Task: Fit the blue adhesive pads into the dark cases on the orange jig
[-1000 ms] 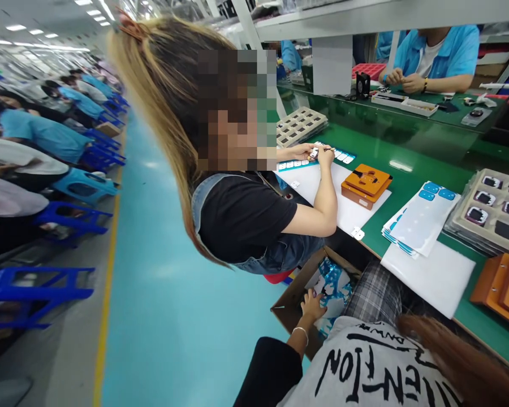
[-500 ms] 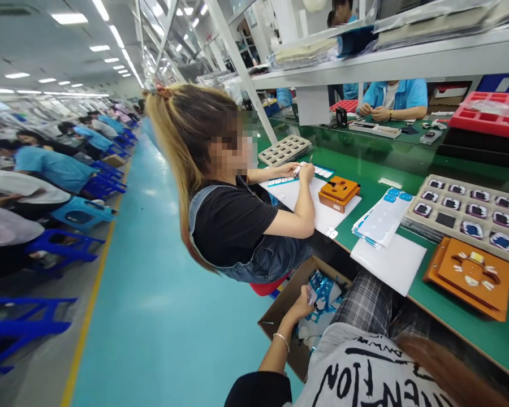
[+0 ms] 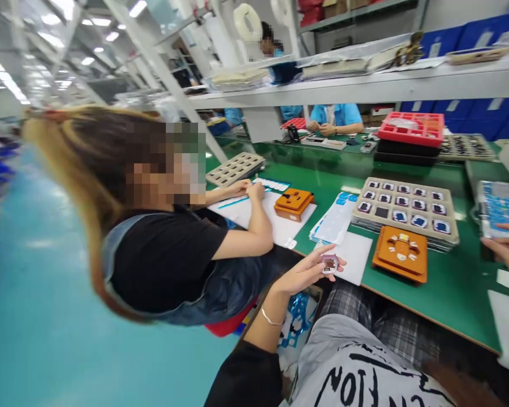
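One small square part (image 3: 330,263) sits pinched in the fingertips of your left hand (image 3: 305,274), lifted just off the near edge of the green bench (image 3: 449,294) and above your lap. Keep that pinch light and on the part's sides, I'd say, so its face stays untouched, and hold it level while it is in the air. It looks pale and boxy with a dark centre, much like the pieces lying in the grey tray (image 3: 405,204) farther back. Just beyond it lie a white sheet (image 3: 356,257) and an orange fixture (image 3: 401,252). Your right hand (image 3: 507,251) is at the far right with fingers loosely extended, gripping nothing that shows, near a blue-patterned packet (image 3: 500,206).
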Demonstrator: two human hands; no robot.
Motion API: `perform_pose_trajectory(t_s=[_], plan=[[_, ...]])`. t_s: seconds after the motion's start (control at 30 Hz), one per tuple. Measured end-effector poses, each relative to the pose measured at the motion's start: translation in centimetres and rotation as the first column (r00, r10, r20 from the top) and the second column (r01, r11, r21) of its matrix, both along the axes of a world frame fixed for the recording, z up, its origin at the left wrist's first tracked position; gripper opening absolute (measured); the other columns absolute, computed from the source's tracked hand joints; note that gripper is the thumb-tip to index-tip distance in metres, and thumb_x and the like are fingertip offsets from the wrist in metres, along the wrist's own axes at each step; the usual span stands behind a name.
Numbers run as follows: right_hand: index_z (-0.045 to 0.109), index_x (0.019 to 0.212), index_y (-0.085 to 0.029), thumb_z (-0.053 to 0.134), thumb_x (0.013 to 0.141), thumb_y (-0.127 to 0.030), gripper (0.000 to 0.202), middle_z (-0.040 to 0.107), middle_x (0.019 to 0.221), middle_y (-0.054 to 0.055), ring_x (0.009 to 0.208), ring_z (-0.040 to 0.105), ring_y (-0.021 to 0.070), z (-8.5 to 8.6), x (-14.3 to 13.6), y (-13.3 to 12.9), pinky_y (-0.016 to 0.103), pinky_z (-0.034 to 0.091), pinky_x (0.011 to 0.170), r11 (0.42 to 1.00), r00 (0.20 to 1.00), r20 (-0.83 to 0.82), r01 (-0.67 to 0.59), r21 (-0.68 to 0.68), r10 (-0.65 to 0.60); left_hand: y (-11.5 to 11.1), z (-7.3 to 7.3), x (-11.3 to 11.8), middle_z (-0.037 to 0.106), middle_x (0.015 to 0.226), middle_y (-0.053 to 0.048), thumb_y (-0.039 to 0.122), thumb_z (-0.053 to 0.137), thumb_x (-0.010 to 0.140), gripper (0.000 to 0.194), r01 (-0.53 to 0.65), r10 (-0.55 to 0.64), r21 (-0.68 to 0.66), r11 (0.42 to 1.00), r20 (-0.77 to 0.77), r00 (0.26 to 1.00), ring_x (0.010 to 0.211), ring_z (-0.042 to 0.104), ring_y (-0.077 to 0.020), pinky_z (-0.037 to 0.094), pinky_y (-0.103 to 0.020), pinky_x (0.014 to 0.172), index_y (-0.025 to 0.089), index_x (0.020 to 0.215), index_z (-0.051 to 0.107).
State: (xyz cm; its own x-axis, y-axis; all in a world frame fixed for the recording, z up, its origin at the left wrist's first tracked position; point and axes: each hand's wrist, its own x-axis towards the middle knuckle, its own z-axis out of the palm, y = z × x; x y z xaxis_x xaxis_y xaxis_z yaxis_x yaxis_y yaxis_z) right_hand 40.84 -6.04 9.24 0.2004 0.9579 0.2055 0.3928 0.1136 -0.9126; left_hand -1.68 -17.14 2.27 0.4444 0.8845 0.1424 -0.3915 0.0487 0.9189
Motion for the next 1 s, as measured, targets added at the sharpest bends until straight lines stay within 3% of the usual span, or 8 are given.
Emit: perform_pose_trajectory(t_s=[0.1,0.2,0.27,0.37,0.57,0.77,0.9,1.0], plan=[[0.067,0.103,-0.025,0.083,0.074,-0.044,0.038,0.072,0.075,0.005,0.062,0.068,0.0147,-1.1,0.7,-0.9,0.021,0.050,0.052,0.970,0.943,-0.307,-0.182,-0.163,0.126,4.0,1.9,2.3,0.065,0.115,-0.012,0.037,0.075,0.086,0.067,0.135,-0.137,0.055,0.989,0.021,0.990,0.104,0.064,-0.0212,0.050,-0.032,0.085,0.028,0.146,0.045],[0.069,0.109,-0.025,0.077,0.081,-0.048,0.037,0.076,0.088,0.008,0.073,0.073,0.0199,-1.9,-0.8,-1.9,0.027,0.056,0.061,0.899,0.807,-0.493,-0.426,-0.106,0.324,8.2,3.1,5.6,0.066,0.113,-0.013,0.040,0.081,0.079,0.064,0.283,-0.282,0.137,0.949,-0.022,0.959,0.100,0.066,-0.0217,0.050,-0.037,0.093,0.022,0.136,0.058],[0.069,0.110,-0.026,0.076,0.080,-0.049,0.039,0.076,0.089,0.008,0.078,0.074,0.0221,-2.1,-1.9,-2.4,0.031,0.058,0.067,0.874,0.760,-0.499,-0.487,-0.011,0.417,10.5,3.9,8.0,0.067,0.116,-0.014,0.045,0.077,0.081,0.060,0.358,-0.351,0.232,0.904,-0.073,0.933,0.108,0.066,-0.0246,0.047,-0.040,0.099,0.022,0.133,0.059],[0.066,0.108,-0.026,0.083,0.074,-0.043,0.041,0.076,0.080,0.005,0.079,0.073,0.0220,-1.9,-2.8,-2.4,0.032,0.058,0.070,0.868,0.790,-0.375,-0.487,0.095,0.484,12.9,5.2,11.0,0.069,0.119,-0.014,0.048,0.071,0.085,0.058,0.401,-0.333,0.439,0.804,-0.227,0.915,0.118,0.063,-0.0265,0.042,-0.044,0.107,0.024,0.136,0.057],[0.060,0.099,-0.022,0.075,0.081,-0.053,0.040,0.062,0.049,-0.002,0.043,0.062,0.0180,-0.7,-5.4,0.8,0.028,0.051,0.047,0.837,0.772,-0.328,-0.524,0.157,0.545,13.8,6.7,13.7,0.074,0.115,-0.002,0.044,0.076,0.081,0.038,0.654,-0.242,0.587,0.477,-0.628,0.740,0.116,0.065,-0.0251,0.015,-0.047,0.123,0.036,0.118,0.072],[0.064,0.095,-0.020,0.076,0.077,-0.056,0.043,0.053,0.045,-0.006,0.035,0.053,0.0136,1.0,-9.5,3.5,0.024,0.043,0.040,0.867,0.834,-0.237,-0.483,0.124,0.499,14.4,5.5,14.3,0.076,0.109,-0.001,0.041,0.070,0.086,0.033,0.539,-0.165,0.770,0.342,-0.516,0.841,0.093,0.067,-0.0195,0.047,-0.029,0.093,0.031,0.118,0.074],[0.061,0.089,-0.020,0.075,0.076,-0.057,0.041,0.051,0.046,-0.006,0.035,0.049,0.0122,1.8,-11.6,3.3,0.023,0.038,0.037,0.926,0.913,-0.165,-0.355,0.128,0.373,14.9,4.6,13.8,0.075,0.113,-0.005,0.042,0.068,0.088,0.034,0.463,-0.108,0.833,0.303,-0.453,0.885,0.092,0.067,-0.0166,0.048,-0.022,0.093,0.021,0.113,0.077],[0.059,0.082,-0.021,0.079,0.067,-0.058,0.044,0.053,0.050,-0.004,0.039,0.049,0.0138,1.5,-12.0,3.1,0.025,0.039,0.037,0.956,0.959,0.019,-0.285,0.074,0.284,14.9,4.4,13.6,0.074,0.116,-0.001,0.043,0.065,0.090,0.030,0.490,-0.012,0.828,0.273,-0.507,0.862,0.091,0.066,-0.0153,0.046,-0.018,0.097,0.022,0.107,0.079]])
